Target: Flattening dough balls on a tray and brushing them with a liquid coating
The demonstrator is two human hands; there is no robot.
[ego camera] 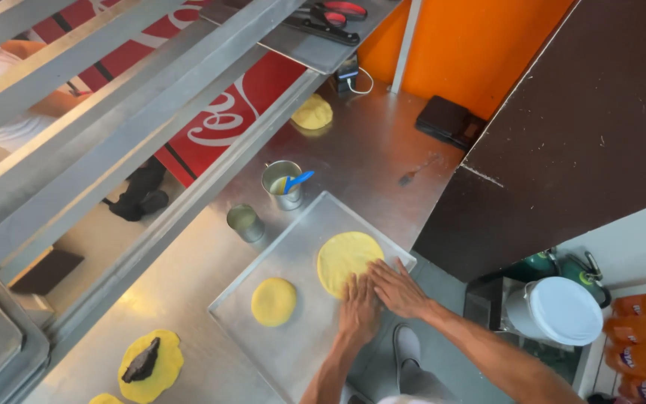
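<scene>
One flattened yellow dough disc [345, 258] is pressed by left hand [358, 308] and right hand [398, 288], fingers spread flat; a second, smaller disc [274, 301] lies beside it on one metal tray [293, 352].

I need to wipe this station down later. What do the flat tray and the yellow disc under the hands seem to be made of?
Flat rectangular tray: looks like brushed metal, grey with dull reflections. Large yellow disc: seemingly soft dough, matte, pressed thin under the left hand and right hand.

A single head-worn camera looks steeply down from above and behind the hands [379, 295], close enough that both forearms enter from the bottom edge. It faces forward over the steel worktop [368, 161] toward the orange wall [472, 45] beyond them.
</scene>
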